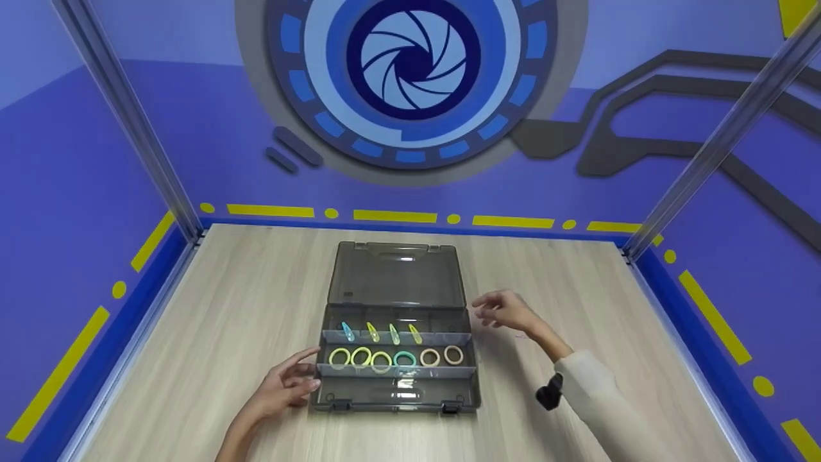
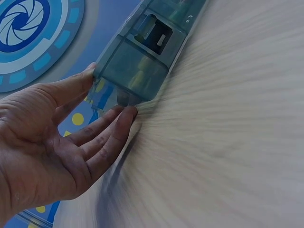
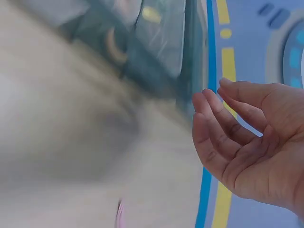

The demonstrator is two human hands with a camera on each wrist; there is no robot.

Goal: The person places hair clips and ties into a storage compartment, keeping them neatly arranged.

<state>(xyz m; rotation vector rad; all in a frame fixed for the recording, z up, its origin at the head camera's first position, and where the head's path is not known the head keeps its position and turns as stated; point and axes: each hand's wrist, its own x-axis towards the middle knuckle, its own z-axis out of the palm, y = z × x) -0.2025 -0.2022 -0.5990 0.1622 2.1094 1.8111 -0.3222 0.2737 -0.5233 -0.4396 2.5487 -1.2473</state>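
A smoky see-through storage case [image 1: 394, 391] lies on the table with its lid [image 1: 396, 276] folded back. A row of hair clips [image 1: 372, 332], blue, yellow and green, fills its rear compartment. Several hair ties [image 1: 404, 359], yellow, teal and beige, line the middle one; the front compartment is bare. My left hand [image 1: 282, 388] touches the case's left end with thumb and fingertips, fingers fairly straight. Right of the case, near the lid hinge, my right hand [image 1: 507, 310] hovers with loosely bent fingers and nothing in them, as the right wrist view shows.
A thin pink item [image 3: 120, 214] lies on the wooden table [image 1: 256, 269], right of the case and below my right hand. Blue printed panels [image 1: 192, 128] and metal posts [image 1: 138, 122] enclose the table at the back and sides.
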